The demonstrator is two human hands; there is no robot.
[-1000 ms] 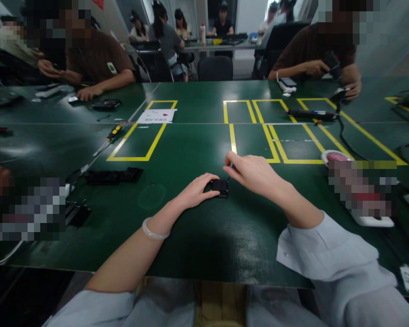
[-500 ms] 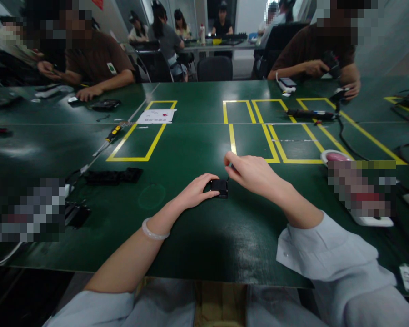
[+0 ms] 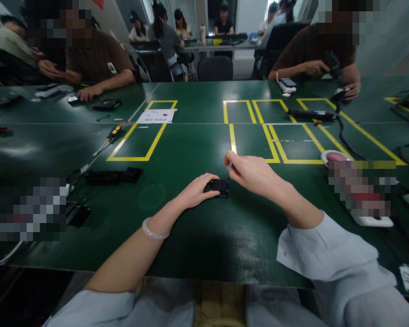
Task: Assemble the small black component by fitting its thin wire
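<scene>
A small black rectangular block (image 3: 220, 187) lies on the green table in front of me. My left hand (image 3: 193, 191) grips it from the left, thumb on the near side and fingers on the far side. My right hand (image 3: 254, 173) is closed in a pinch just beyond the block's right end. A thin dark piece shows below its fingertips and reaches the block's far right corner, but its kind is too small to make out.
Yellow tape outlines (image 3: 150, 150) mark the table beyond my hands. A yellow-black screwdriver (image 3: 114, 132) and a long black part (image 3: 114, 175) lie to the left. On the right sits a white tray (image 3: 371, 221). Two people in brown shirts sit across the table (image 3: 197, 104).
</scene>
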